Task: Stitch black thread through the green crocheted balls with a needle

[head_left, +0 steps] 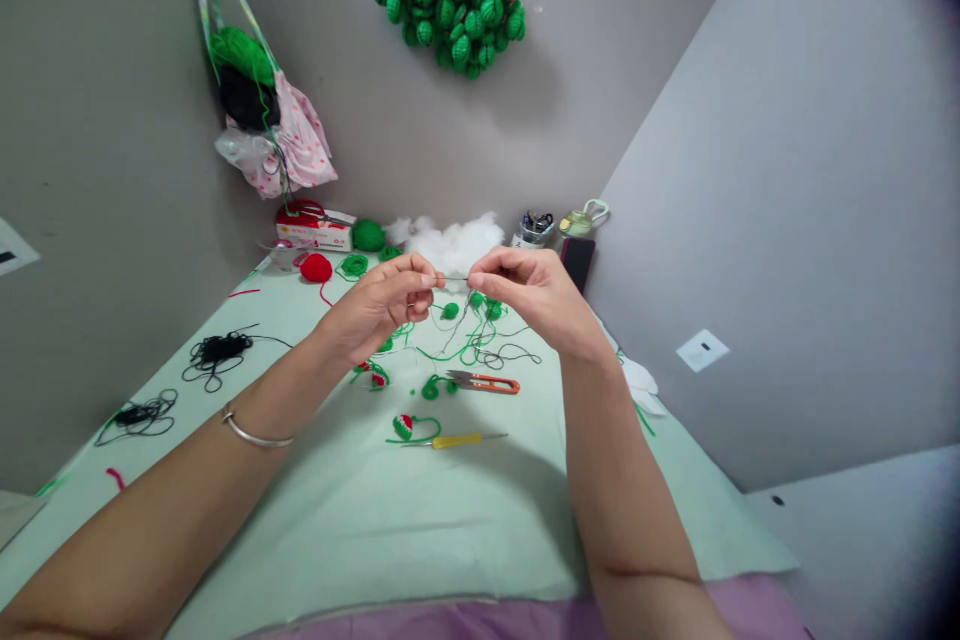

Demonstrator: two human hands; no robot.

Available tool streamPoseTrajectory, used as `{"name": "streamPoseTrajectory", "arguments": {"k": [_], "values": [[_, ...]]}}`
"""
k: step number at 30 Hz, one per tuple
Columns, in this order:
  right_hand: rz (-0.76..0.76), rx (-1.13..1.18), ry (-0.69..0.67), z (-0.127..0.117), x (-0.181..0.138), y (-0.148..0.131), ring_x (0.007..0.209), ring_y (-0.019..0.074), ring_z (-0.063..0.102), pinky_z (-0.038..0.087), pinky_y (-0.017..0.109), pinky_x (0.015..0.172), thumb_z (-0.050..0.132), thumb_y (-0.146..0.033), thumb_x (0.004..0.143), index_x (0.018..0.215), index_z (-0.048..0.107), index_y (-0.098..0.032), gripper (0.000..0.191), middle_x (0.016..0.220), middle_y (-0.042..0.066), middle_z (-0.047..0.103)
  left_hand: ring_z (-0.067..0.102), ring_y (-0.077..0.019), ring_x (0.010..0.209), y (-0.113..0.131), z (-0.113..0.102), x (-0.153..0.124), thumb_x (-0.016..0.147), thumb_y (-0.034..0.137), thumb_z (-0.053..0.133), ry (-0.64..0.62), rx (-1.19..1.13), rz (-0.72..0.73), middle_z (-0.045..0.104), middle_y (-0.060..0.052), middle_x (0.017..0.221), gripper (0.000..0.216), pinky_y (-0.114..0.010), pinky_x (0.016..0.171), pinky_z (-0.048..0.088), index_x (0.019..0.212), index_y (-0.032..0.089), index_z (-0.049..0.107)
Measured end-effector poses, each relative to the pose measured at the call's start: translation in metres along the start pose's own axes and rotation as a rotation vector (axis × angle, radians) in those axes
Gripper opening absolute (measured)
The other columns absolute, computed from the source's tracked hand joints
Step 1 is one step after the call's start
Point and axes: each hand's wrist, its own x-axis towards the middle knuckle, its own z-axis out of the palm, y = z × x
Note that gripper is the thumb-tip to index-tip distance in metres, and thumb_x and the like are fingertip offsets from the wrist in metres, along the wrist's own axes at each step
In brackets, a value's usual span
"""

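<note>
My left hand (386, 298) and my right hand (532, 292) are raised above the table, fingertips close together. Between their pinched fingers runs a thin dark strand (454, 278); whether it is all yarn or partly a needle is too small to tell. Dark yarn trails below my right hand. Beneath lie small green crocheted balls (450, 311) and a tangle of green and black yarn (499, 354). Nearer to me are orange-handled thread snips (487, 382), a small red and green crocheted piece (403, 427) and a yellow-handled crochet hook (457, 440).
White stuffing (450, 242), a red yarn ball (316, 268), a green yarn ball (368, 235) and red scissors (319, 211) on a box stand along the back. Black yarn bundles (219, 350) lie left. A green crocheted cluster (457, 0) hangs above.
</note>
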Motion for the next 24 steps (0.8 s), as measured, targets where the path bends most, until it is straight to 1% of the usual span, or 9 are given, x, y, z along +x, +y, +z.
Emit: {"name": "streamPoseTrajectory", "arguments": {"k": [2, 5, 7, 11, 13, 15, 18, 21, 24], "values": [[0.014, 0.016, 0.017, -0.001, -0.001, -0.002, 0.066, 0.0105, 0.043, 0.033, 0.027, 0.059, 0.072, -0.037, 0.085, 0.077, 0.068, -0.016, 0.022, 0.072, 0.0, 0.057, 0.043, -0.0044, 0.05, 0.002, 0.0, -0.001, 0.079, 0.02, 0.072, -0.014, -0.046, -0.027, 0.061, 0.002, 0.075, 0.013, -0.017, 0.048, 0.035, 0.079, 0.016, 0.059], [0.028, 0.022, 0.032, -0.003, -0.001, -0.002, 0.064, 0.0099, 0.04, 0.03, 0.027, 0.058, 0.073, -0.038, 0.085, 0.077, 0.068, -0.016, 0.023, 0.07, -0.001, 0.054, 0.033, -0.0048, 0.045, 0.006, -0.002, -0.002, 0.084, 0.019, 0.069, -0.079, -0.051, -0.035, 0.04, 0.007, 0.054, 0.01, -0.016, 0.044, 0.029, 0.082, 0.016, 0.06], [0.04, 0.004, 0.053, -0.005, -0.002, -0.001, 0.063, 0.0099, 0.038, 0.028, 0.027, 0.057, 0.072, -0.038, 0.085, 0.078, 0.069, -0.016, 0.023, 0.07, -0.001, 0.053, 0.028, -0.0051, 0.045, 0.011, -0.005, -0.003, 0.086, 0.018, 0.068, -0.103, -0.042, -0.015, 0.03, 0.009, 0.05, 0.008, -0.015, 0.044, 0.027, 0.082, 0.015, 0.062], [0.059, -0.039, 0.088, -0.012, -0.003, -0.001, 0.064, 0.0104, 0.037, 0.029, 0.027, 0.058, 0.069, -0.037, 0.087, 0.08, 0.07, -0.017, 0.021, 0.07, -0.001, 0.052, 0.022, -0.005, 0.045, 0.021, -0.017, -0.002, 0.086, 0.013, 0.068, -0.087, -0.082, 0.038, 0.023, 0.01, 0.05, 0.012, -0.015, 0.042, 0.028, 0.076, 0.013, 0.061], [0.045, -0.04, 0.107, -0.015, -0.003, -0.001, 0.066, 0.0106, 0.04, 0.031, 0.027, 0.06, 0.068, -0.035, 0.088, 0.083, 0.071, -0.017, 0.019, 0.072, -0.001, 0.053, 0.023, -0.0049, 0.044, 0.025, -0.023, 0.0, 0.084, 0.012, 0.07, -0.069, -0.112, 0.048, 0.023, 0.01, 0.05, 0.017, -0.015, 0.041, 0.03, 0.071, 0.014, 0.059], [0.025, -0.019, 0.111, -0.017, -0.003, 0.0, 0.068, 0.0108, 0.042, 0.033, 0.027, 0.062, 0.067, -0.035, 0.089, 0.09, 0.07, -0.017, 0.018, 0.073, -0.001, 0.053, 0.03, -0.0054, 0.045, 0.028, -0.029, 0.002, 0.08, 0.011, 0.073, -0.021, -0.131, 0.068, 0.024, 0.009, 0.048, 0.022, -0.015, 0.044, 0.035, 0.066, 0.015, 0.056], [0.024, -0.01, 0.082, -0.018, -0.003, 0.001, 0.066, 0.0105, 0.041, 0.034, 0.026, 0.061, 0.069, -0.037, 0.088, 0.098, 0.069, -0.018, 0.022, 0.071, -0.003, 0.049, 0.05, -0.008, 0.054, 0.029, -0.034, 0.005, 0.078, 0.011, 0.075, 0.084, -0.151, 0.122, 0.031, 0.008, 0.044, 0.024, -0.017, 0.061, 0.051, 0.063, 0.016, 0.057], [0.046, -0.058, 0.058, -0.017, -0.002, 0.002, 0.064, 0.0101, 0.04, 0.032, 0.026, 0.057, 0.071, -0.038, 0.086, 0.093, 0.07, -0.016, 0.022, 0.071, -0.002, 0.051, 0.064, -0.0115, 0.066, 0.029, -0.038, 0.007, 0.079, 0.011, 0.073, 0.147, -0.216, 0.135, 0.041, 0.008, 0.044, 0.015, -0.025, 0.08, 0.057, 0.069, 0.016, 0.064], [0.054, -0.097, 0.067, -0.016, -0.002, 0.0, 0.063, 0.01, 0.041, 0.031, 0.026, 0.056, 0.07, -0.037, 0.086, 0.085, 0.07, -0.015, 0.021, 0.072, 0.0, 0.055, 0.063, -0.0093, 0.061, 0.031, -0.041, 0.008, 0.08, 0.008, 0.069, 0.137, -0.341, 0.109, 0.046, 0.008, 0.047, 0.009, -0.028, 0.086, 0.058, 0.075, 0.014, 0.065]]}}
